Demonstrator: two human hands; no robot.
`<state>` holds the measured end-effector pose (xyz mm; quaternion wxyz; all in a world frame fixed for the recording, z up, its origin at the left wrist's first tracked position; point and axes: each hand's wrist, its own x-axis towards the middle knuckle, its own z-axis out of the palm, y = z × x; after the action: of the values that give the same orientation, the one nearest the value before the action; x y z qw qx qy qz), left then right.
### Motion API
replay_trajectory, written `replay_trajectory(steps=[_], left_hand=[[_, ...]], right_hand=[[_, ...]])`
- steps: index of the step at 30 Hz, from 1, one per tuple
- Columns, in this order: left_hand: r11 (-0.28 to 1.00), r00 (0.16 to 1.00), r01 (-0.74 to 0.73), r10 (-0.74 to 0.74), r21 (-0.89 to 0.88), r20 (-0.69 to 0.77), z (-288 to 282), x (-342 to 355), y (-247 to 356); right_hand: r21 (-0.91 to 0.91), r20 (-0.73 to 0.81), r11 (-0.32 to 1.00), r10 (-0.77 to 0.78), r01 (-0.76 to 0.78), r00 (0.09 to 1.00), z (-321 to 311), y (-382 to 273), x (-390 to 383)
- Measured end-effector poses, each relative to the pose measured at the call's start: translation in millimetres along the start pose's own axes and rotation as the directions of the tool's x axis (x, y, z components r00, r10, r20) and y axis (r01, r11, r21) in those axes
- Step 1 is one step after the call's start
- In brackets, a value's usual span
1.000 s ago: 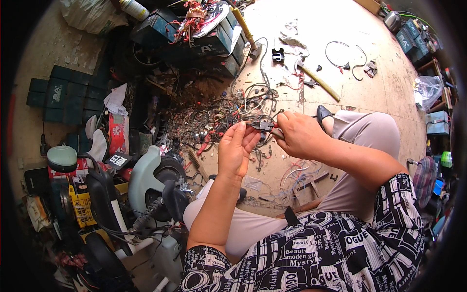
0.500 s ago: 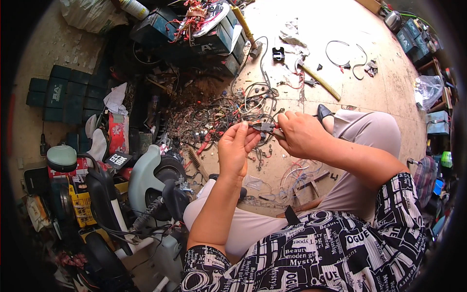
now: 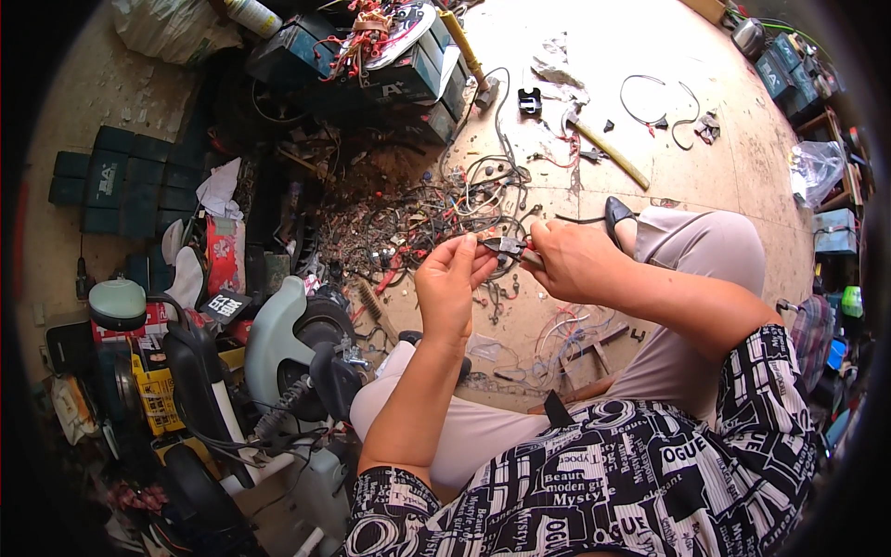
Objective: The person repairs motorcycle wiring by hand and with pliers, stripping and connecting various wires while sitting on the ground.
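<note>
My right hand (image 3: 580, 260) is closed round the handles of a pair of pliers (image 3: 506, 245), whose metal jaws point left. The thumb and fingers of my left hand (image 3: 450, 278) pinch together at the tip of the jaws. What they hold there is too small and dark to make out. A black cable (image 3: 577, 220) shows beyond my right hand, reaching toward my shoe (image 3: 619, 215). Under and beyond both hands lies a tangled heap of cables (image 3: 492, 186) with small connectors.
A hammer (image 3: 608, 153) and a black plastic part (image 3: 530, 102) lie on the floor farther off. Stacked dark batteries (image 3: 408, 84) stand at the far left. A grey-green scooter (image 3: 278, 334) is close on my left. Loose thin wires (image 3: 566, 339) lie before my knees.
A black cable now shows between my right hand and my shoe. The pliers have turned slightly in my right hand. My left hand stays nearly in place.
</note>
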<state>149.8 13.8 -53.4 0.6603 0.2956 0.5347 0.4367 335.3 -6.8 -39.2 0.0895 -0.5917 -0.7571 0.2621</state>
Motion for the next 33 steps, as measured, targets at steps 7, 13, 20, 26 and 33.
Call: replay_trajectory(steps=[7, 13, 20, 26, 33], left_hand=[[0.999, 1.0, -0.014, 0.013, 0.031, 0.017, -3.6, -3.1, 3.6], [0.998, 0.997, 0.049, -0.051, 0.037, 0.057, -11.6, 1.7, 5.9], [0.988, 0.993, 0.108, -0.102, -0.115, 0.056, -10.2, 3.7, 4.4], [0.995, 0.996, 0.082, -0.079, -0.058, 0.041, -5.4, 2.0, 4.1], [0.994, 0.996, 0.085, -0.083, -0.065, 0.025, -2.9, 0.9, 2.6]], right_hand=[[0.049, 0.043, 0.999, -0.002, 0.0, 0.999, -2.5, 0.1, 1.7], [0.012, 0.091, 0.999, -0.038, 0.037, 0.995, -1.4, 7.6, 6.6], [0.109, -0.051, 0.99, -0.084, 0.089, 0.995, 9.8, 10.8, 4.4], [0.063, -0.11, 0.994, -0.081, 0.088, 0.991, 11.7, 8.4, 4.6], [0.03, -0.107, 0.997, -0.072, 0.076, 0.992, 8.1, 6.1, 3.3]])
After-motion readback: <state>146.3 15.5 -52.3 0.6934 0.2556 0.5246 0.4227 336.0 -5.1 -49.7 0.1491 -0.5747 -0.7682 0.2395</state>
